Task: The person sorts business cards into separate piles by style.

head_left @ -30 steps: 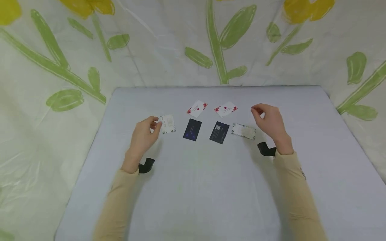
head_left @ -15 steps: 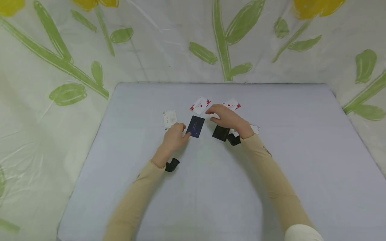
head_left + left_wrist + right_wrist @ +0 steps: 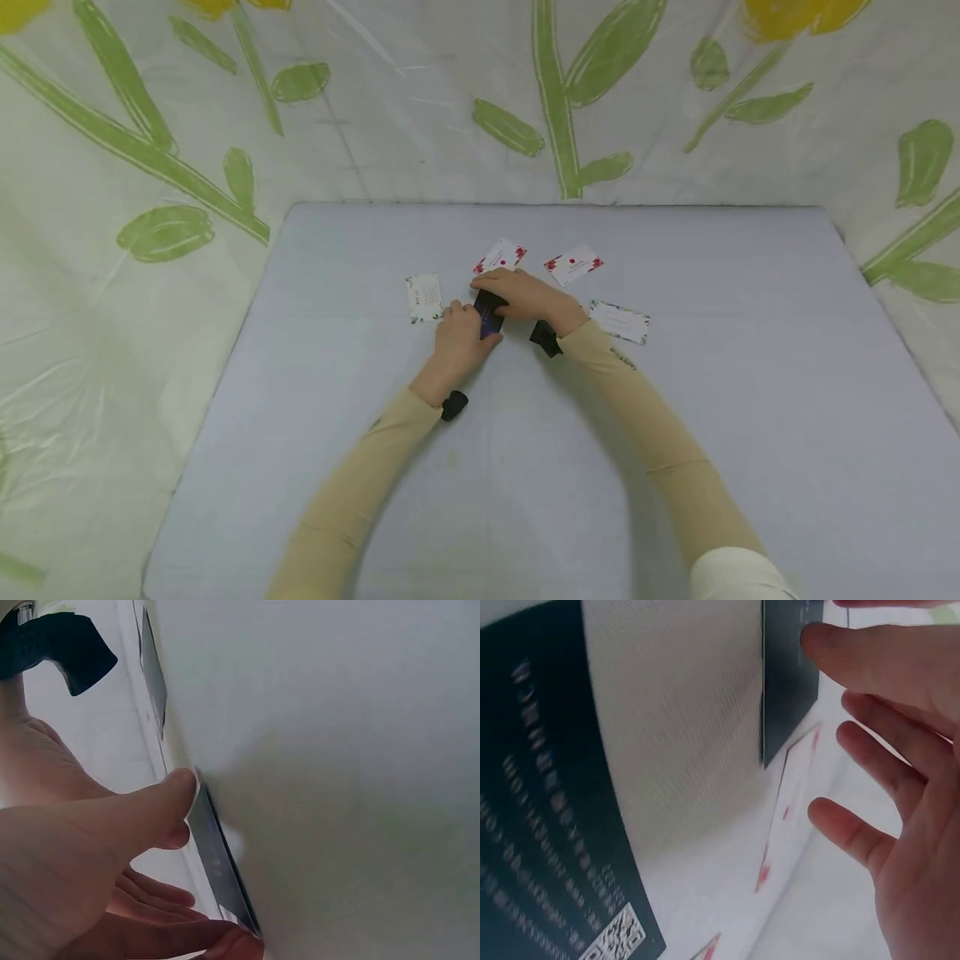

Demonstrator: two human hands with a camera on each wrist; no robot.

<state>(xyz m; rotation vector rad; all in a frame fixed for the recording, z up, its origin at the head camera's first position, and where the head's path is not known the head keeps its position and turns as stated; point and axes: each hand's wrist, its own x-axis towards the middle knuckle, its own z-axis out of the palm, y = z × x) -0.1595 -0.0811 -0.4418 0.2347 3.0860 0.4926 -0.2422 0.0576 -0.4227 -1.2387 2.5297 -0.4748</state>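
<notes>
Both hands meet at a dark card (image 3: pixel 490 317) with small blue marks, left of the table's middle. My left hand (image 3: pixel 456 340) pinches it: in the left wrist view the thumb and a fingertip sit at opposite ends of the dark card (image 3: pixel 219 851), which is close over the table. My right hand (image 3: pixel 521 293) reaches across from the right and covers its far end. In the right wrist view the thumb touches the face of this dark card (image 3: pixel 791 675), the other fingers extended. A second dark card (image 3: pixel 547 802), with a QR code, lies under the right wrist.
Two white cards with red corners, a left one (image 3: pixel 504 252) and a right one (image 3: pixel 574 265), lie at the back. A white leaf-edged card (image 3: pixel 424 298) lies left of the hands, another leaf-edged card (image 3: pixel 619 322) to the right. A flowered sheet (image 3: pixel 405 108) hangs behind the table.
Both hands have come inward from the outer leaf-edged cards to the left dark card. My left hand has moved right and taken hold of it; my right hand has moved left over it.
</notes>
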